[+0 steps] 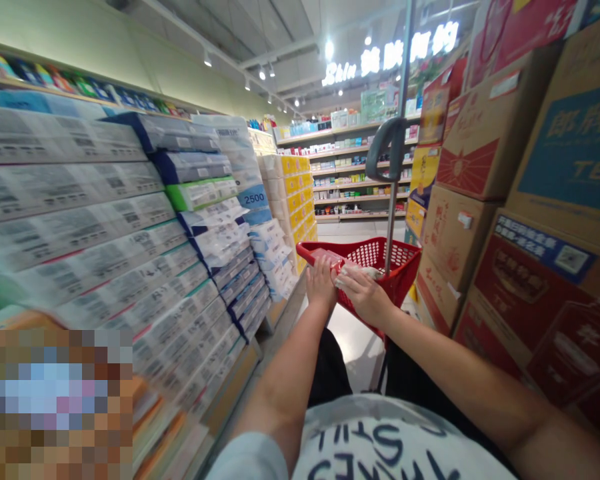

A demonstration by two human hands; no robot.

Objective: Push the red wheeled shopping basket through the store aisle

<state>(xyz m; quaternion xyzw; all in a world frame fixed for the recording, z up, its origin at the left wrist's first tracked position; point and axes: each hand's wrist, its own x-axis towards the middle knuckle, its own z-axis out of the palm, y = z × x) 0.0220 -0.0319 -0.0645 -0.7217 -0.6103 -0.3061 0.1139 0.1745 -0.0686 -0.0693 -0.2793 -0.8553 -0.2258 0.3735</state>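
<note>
A red plastic shopping cart (404,257) with a perforated basket stands right in front of me in the aisle. My left hand (322,283) has its fingers over the red cart handle (307,249). Close beside it, my right hand (364,293) presses a crumpled whitish cloth or wipe (373,272) against the handle's right part. Its fingertips are partly hidden by the cloth. A metal pole (393,220) with a grey loop grip (380,150) rises from the cart's right side.
Stacked packs of paper tissue (95,177) line the left side, with yellow and white cartons (293,190) farther along. Cardboard boxes (467,147) are piled high on the right, close to the cart. Shelves of small goods (350,180) close off the far end.
</note>
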